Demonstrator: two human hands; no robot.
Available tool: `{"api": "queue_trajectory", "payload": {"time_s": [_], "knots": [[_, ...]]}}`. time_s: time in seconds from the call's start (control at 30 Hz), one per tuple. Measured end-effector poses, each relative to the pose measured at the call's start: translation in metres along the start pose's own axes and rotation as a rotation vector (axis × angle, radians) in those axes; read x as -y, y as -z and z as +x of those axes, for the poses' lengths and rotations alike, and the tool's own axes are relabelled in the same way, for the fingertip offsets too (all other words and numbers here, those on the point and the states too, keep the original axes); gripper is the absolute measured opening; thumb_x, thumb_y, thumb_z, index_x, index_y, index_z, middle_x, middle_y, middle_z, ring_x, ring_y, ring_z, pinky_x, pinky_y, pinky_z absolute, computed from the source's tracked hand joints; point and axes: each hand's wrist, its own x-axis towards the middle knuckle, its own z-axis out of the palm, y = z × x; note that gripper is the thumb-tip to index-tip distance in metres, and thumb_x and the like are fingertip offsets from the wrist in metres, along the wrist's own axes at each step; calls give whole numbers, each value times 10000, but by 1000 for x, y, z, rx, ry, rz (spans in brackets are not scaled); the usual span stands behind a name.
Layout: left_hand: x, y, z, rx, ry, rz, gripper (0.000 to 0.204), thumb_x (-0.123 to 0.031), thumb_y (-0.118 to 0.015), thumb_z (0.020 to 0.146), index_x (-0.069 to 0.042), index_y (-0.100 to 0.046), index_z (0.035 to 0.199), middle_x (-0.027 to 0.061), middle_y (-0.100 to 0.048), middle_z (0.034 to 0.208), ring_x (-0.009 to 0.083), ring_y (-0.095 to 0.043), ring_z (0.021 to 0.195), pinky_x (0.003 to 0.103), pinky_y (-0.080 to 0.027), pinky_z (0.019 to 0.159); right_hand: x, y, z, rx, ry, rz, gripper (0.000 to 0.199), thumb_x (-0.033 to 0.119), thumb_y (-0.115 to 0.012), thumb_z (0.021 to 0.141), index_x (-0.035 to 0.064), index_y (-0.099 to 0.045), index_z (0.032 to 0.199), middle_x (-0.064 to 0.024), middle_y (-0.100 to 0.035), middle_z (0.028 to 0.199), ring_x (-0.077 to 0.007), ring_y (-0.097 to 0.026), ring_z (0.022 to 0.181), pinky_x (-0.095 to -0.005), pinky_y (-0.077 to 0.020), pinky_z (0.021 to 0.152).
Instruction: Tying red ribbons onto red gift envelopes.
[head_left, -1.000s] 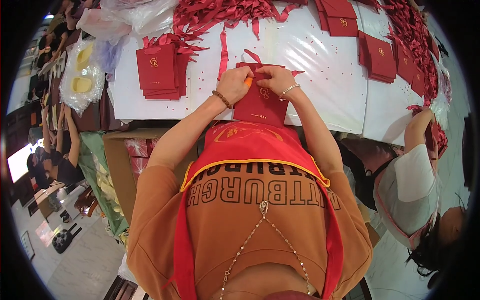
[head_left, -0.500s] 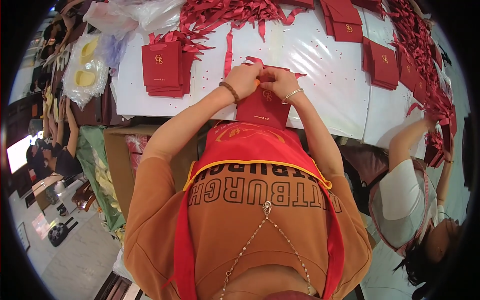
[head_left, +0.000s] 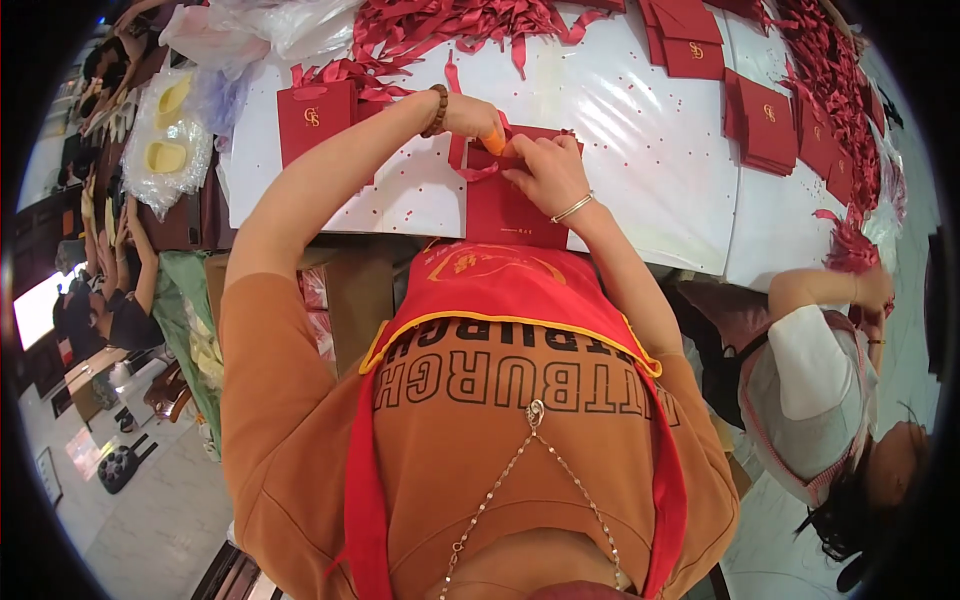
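Observation:
A red paper gift bag (head_left: pixel 515 212) with gold print lies on the white table edge in front of me. My left hand (head_left: pixel 470 118), with a brown beaded bracelet and an orange cover on one finger, pinches a red ribbon (head_left: pixel 478 174) at the bag's top. My right hand (head_left: pixel 548 172), wearing a metal bangle, bends over the bag's upper part, thumb and fingers drawn together on the ribbon close to the left fingers. The exact grip under the right fingers is partly hidden.
Red bags (head_left: pixel 310 118) are stacked to the left, partly behind my left forearm. More red bag stacks (head_left: pixel 765 125) and heaped ribbons (head_left: pixel 450 28) lie right and far. Yellow clogs (head_left: pixel 166 157) in bubble wrap sit at left. A co-worker (head_left: pixel 815 370) works at the right.
My left hand has shifted slightly up and left, its elbow swinging outward, and a ribbon loop now hangs by the bag's top. My right hand has come lower over the bag.

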Motion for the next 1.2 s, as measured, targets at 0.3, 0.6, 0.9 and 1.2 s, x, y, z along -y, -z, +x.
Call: {"api": "queue_trajectory", "payload": {"time_s": [0.3,0.6,0.9,1.2], "knots": [[39,-27,33,-367,126,-465,157,-129,-563,741,-2,-643,790,20,-587,728,85,-514,633,225,-415,623,-8,4,4,108,-131,205,205,190,-642,708,123,-528,864,-31,-637,754,-211,-585,703,-337,-316,697],[59,14,-2,-971,373,5,388,-396,-494,816,-25,-587,884,149,-617,825,257,-586,764,354,-453,678,-22,-7,9,142,-294,137,279,221,-642,714,140,-570,972,-53,-638,772,-228,-594,756,-352,-345,707],[78,-20,11,-1122,340,354,219,-208,-561,756,-39,-529,892,173,-592,885,331,-579,757,416,-451,659,-32,-20,13,111,-235,192,305,228,-664,694,131,-586,972,-92,-630,844,-249,-585,805,-362,-395,712],[-2,-43,19,-951,-274,-206,94,-73,-549,745,-13,-555,817,59,-584,673,103,-526,607,249,-430,556,-35,-14,14,84,-258,181,298,225,-716,629,108,-632,891,-68,-533,873,-295,-510,861,-361,-408,776]]}}
